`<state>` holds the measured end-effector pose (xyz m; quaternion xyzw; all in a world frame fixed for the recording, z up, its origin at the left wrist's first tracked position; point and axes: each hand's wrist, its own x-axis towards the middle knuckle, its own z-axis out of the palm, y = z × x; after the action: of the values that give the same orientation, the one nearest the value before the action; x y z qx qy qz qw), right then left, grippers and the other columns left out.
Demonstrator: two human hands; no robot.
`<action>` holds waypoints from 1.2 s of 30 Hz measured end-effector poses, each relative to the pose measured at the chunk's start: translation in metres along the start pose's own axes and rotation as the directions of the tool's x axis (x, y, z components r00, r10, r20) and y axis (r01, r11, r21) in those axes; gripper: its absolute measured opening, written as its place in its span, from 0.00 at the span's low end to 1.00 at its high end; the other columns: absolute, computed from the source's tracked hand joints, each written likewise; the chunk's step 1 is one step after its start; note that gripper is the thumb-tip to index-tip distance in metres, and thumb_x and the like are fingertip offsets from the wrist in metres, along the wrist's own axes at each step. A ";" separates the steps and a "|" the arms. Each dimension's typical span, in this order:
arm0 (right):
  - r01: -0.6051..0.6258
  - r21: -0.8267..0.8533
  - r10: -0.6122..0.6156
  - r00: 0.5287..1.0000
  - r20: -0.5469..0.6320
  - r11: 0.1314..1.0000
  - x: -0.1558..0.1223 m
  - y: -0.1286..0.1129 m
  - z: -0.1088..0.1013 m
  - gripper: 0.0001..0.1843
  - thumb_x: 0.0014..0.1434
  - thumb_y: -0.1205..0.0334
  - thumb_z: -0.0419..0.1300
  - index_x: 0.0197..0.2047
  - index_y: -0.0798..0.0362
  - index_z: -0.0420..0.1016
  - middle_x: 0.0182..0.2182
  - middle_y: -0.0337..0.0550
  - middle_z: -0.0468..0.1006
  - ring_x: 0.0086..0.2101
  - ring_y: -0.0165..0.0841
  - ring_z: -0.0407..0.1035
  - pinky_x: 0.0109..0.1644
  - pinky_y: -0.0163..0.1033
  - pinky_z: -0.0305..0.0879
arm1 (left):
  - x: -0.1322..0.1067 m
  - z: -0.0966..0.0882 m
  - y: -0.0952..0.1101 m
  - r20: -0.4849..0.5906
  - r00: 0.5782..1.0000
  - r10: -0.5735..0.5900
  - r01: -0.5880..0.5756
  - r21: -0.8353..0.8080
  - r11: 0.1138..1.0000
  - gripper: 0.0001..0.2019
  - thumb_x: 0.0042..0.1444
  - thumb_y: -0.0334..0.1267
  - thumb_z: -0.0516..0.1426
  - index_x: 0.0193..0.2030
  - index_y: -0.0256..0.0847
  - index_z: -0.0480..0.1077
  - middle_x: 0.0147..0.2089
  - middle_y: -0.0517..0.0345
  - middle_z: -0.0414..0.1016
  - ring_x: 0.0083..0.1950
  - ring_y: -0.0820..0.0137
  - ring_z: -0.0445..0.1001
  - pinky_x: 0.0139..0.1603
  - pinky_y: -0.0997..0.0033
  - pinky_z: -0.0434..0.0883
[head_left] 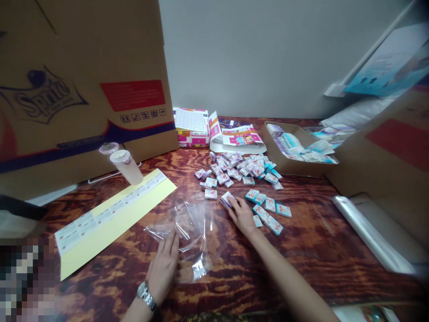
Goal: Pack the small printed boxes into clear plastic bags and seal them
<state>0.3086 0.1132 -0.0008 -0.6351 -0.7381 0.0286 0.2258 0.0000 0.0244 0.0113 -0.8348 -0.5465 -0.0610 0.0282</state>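
Note:
My left hand (163, 264) lies with fingers outstretched on the left part of a clear plastic bag (192, 223), which is flat and wrinkled on the wooden table. To the right of the bag, my right hand (243, 217) has its fingertips closed on a small purple-and-white box (227, 198) at table level. Just right of that hand are several small blue-and-white boxes (270, 205), lying loosely grouped. A heap of similar purple and blue boxes (239, 167) spreads out beyond my right hand.
A yellow sheet with labels (117, 223) lies at left, near a translucent bottle (127, 167). Large cartons (83, 58) flank the table. An open carton of packets (295, 165) stands at back right; a plastic roll (372, 237) lies right. Pink packaging (192, 139) sits by the wall.

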 end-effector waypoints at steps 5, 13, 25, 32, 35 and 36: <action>-0.060 -0.088 0.066 0.995 0.070 0.994 -0.001 -0.004 0.012 0.23 0.61 0.59 0.47 0.59 0.53 0.59 0.51 0.55 0.62 0.50 0.41 0.61 0.50 0.45 0.64 | 0.000 -0.004 -0.001 -0.019 1.000 0.014 -0.013 0.015 1.000 0.39 0.47 0.15 0.40 0.66 0.37 0.32 0.64 0.42 0.53 0.62 0.62 0.57 0.54 0.62 0.66; -0.017 0.097 0.023 0.998 -0.063 0.995 -0.001 -0.041 -0.055 0.24 0.61 0.58 0.46 0.61 0.49 0.56 0.52 0.52 0.61 0.50 0.41 0.61 0.53 0.46 0.61 | 0.001 -0.014 0.002 0.067 0.996 -0.053 0.053 0.001 0.999 0.40 0.46 0.15 0.41 0.66 0.38 0.32 0.65 0.40 0.49 0.59 0.60 0.61 0.43 0.67 0.72; 0.366 0.216 -0.410 0.884 0.222 0.905 -0.060 -0.122 -0.023 0.26 0.56 0.68 0.51 0.59 0.47 0.60 0.49 0.51 0.67 0.47 0.39 0.64 0.49 0.45 0.66 | 0.005 -0.036 0.018 0.008 0.999 -0.047 0.047 -0.005 0.999 0.36 0.50 0.18 0.41 0.66 0.35 0.35 0.65 0.39 0.49 0.59 0.59 0.59 0.44 0.65 0.71; 0.248 0.110 -0.254 0.966 0.046 0.962 -0.043 -0.114 0.010 0.25 0.58 0.68 0.51 0.59 0.49 0.60 0.49 0.53 0.66 0.48 0.39 0.63 0.51 0.45 0.64 | -0.001 -0.033 0.031 -0.012 0.999 0.052 -0.052 0.011 0.999 0.31 0.52 0.17 0.42 0.64 0.32 0.45 0.62 0.38 0.56 0.61 0.58 0.58 0.47 0.62 0.70; 0.214 0.109 -0.208 0.976 -0.060 0.971 -0.039 -0.107 0.022 0.25 0.57 0.70 0.52 0.59 0.51 0.61 0.51 0.54 0.64 0.50 0.40 0.62 0.52 0.45 0.64 | -0.003 -0.032 0.038 0.006 0.997 0.072 -0.072 0.026 0.997 0.31 0.50 0.16 0.43 0.63 0.32 0.49 0.60 0.39 0.60 0.59 0.60 0.61 0.50 0.61 0.69; 0.211 0.118 -0.201 0.975 -0.091 0.970 -0.039 -0.104 0.027 0.25 0.57 0.70 0.52 0.58 0.50 0.62 0.52 0.54 0.63 0.50 0.41 0.62 0.51 0.45 0.65 | -0.004 -0.033 0.040 0.013 0.996 0.086 -0.086 0.027 0.996 0.31 0.50 0.16 0.43 0.62 0.32 0.50 0.60 0.40 0.61 0.58 0.61 0.63 0.50 0.61 0.69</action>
<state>0.2057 0.0630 -0.0017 -0.5401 -0.7872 0.0270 0.2964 0.0330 0.0010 0.0441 -0.8573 -0.5112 -0.0473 0.0391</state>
